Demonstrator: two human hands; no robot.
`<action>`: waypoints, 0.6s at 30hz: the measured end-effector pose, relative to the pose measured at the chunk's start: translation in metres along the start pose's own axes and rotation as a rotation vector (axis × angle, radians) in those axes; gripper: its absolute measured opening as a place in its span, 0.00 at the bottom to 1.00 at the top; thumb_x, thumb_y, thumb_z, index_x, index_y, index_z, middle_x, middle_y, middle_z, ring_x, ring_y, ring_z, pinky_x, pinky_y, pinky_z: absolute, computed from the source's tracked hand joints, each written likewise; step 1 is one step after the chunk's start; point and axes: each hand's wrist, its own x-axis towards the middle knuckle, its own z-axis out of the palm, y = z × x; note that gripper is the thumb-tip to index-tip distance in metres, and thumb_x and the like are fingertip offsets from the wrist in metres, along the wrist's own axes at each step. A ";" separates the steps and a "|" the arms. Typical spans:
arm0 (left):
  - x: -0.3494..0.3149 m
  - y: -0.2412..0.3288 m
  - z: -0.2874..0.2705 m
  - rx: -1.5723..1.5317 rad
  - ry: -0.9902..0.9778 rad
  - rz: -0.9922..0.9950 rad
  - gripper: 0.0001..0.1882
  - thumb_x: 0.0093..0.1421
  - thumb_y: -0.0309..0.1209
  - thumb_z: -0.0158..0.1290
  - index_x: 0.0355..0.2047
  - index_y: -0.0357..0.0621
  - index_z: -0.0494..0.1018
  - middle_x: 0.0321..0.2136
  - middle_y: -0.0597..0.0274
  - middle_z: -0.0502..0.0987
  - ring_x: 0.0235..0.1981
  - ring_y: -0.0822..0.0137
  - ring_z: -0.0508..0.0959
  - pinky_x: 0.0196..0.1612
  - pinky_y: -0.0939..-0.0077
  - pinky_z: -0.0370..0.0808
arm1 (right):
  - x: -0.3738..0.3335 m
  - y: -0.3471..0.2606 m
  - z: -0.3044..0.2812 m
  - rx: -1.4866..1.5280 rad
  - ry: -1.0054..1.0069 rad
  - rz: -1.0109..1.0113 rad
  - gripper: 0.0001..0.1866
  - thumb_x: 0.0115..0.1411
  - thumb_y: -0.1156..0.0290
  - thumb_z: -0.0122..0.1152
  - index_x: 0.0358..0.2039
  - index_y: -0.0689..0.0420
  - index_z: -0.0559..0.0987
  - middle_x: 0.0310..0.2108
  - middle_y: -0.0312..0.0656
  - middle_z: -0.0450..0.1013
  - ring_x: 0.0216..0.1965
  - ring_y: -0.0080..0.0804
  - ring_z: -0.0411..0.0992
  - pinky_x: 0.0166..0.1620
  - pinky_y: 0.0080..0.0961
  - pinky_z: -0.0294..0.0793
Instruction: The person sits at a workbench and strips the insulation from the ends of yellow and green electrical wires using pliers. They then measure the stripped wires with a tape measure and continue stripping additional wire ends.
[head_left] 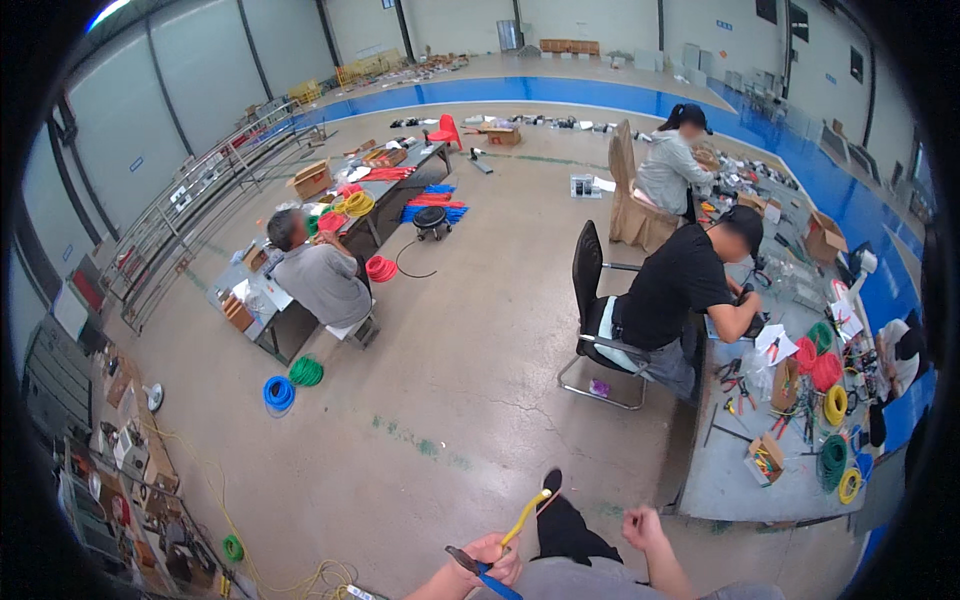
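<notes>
My left hand [492, 556] is closed at the bottom centre, around a short yellow cable [524, 518] that points up and to the right. A thin copper-coloured strand [548, 502] runs beside its upper end. Blue-handled pliers [500, 586] are in the same hand, with their dark jaws sticking out to the left. My right hand [643, 528] is raised, apart from the left, its fingers curled in. Whatever it may hold is hidden. Below the cable, my dark trouser leg and shoe [566, 522] show on the floor.
At right, a workbench [720, 470] bears pliers, wire coils and a small box [765, 458]. A person in black [680, 285] sits there in an office chair [590, 280]; another sits beyond. Green [306, 371] and blue coils [279, 392] lie by the left table, where a person sits.
</notes>
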 end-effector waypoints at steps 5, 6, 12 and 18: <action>0.106 0.138 -0.064 -0.078 -0.076 0.248 0.18 0.71 0.45 0.52 0.30 0.48 0.64 0.10 0.70 0.60 0.11 0.68 0.59 0.20 0.67 0.57 | -0.023 -0.159 0.396 -0.278 -0.701 -0.371 0.05 0.69 0.69 0.49 0.35 0.53 0.71 0.17 0.26 0.53 0.17 0.18 0.52 0.21 0.22 0.52; 0.127 0.171 -0.072 -0.067 -0.066 0.311 0.18 0.72 0.45 0.50 0.31 0.48 0.64 0.09 0.71 0.58 0.09 0.70 0.55 0.17 0.67 0.54 | -0.026 -0.187 0.455 -0.308 -0.881 -0.469 0.11 0.68 0.69 0.50 0.48 0.59 0.73 0.18 0.27 0.55 0.19 0.18 0.53 0.23 0.22 0.53; 0.210 0.336 -0.098 -0.046 0.010 0.644 0.16 0.77 0.45 0.39 0.35 0.49 0.61 0.08 0.76 0.54 0.05 0.76 0.48 0.13 0.69 0.47 | -0.083 -0.331 0.776 -0.369 -1.682 -1.141 0.23 0.58 0.76 0.53 0.55 0.69 0.72 0.21 0.35 0.63 0.21 0.28 0.60 0.26 0.28 0.60; 0.336 0.474 -0.207 -0.137 -0.033 0.678 0.17 0.78 0.44 0.38 0.34 0.48 0.61 0.07 0.76 0.53 0.05 0.77 0.47 0.12 0.70 0.47 | -0.013 -0.428 0.959 -0.220 -1.805 -1.471 0.15 0.52 0.81 0.50 0.42 0.65 0.73 0.18 0.35 0.59 0.17 0.26 0.55 0.21 0.26 0.57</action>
